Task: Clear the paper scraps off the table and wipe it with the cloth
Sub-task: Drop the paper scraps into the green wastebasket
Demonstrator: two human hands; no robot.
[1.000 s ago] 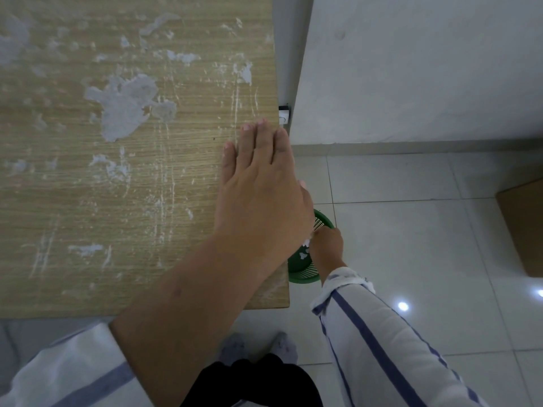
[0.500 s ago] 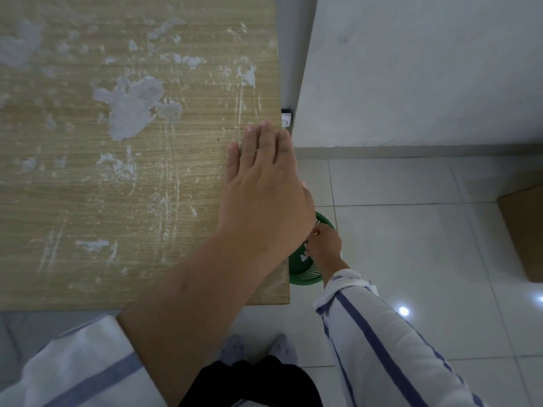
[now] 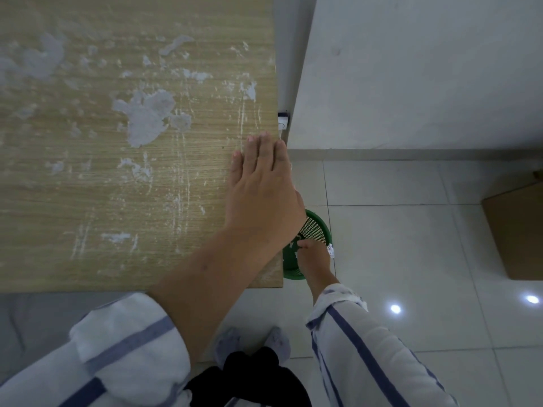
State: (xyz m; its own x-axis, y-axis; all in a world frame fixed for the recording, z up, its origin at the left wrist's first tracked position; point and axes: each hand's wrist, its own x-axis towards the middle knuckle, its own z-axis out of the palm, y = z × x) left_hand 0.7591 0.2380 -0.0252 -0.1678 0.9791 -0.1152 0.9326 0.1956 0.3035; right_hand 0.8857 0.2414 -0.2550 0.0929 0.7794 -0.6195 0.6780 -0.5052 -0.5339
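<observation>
My left hand (image 3: 261, 189) lies flat, fingers together, on the right edge of the wooden table (image 3: 117, 230), its little-finger side over the edge. It holds nothing. Below that edge my right hand (image 3: 314, 259) grips the rim of a green perforated basket (image 3: 316, 227) held just beside the table. A small white paper scrap (image 3: 331, 250) sits at the basket's rim next to my right hand. White bits show inside the basket. The tabletop carries pale worn patches and streaks. No cloth is in view.
A grey wall (image 3: 411, 83) rises right of the table, with a white socket (image 3: 283, 123) at the corner. A brown cardboard box (image 3: 517, 236) stands on the tiled floor at right. My feet in grey socks (image 3: 252, 345) are by the table's near corner.
My left hand has slid rightwards across the table to its edge. My right hand has shifted along the basket rim, and a white scrap now shows beside it.
</observation>
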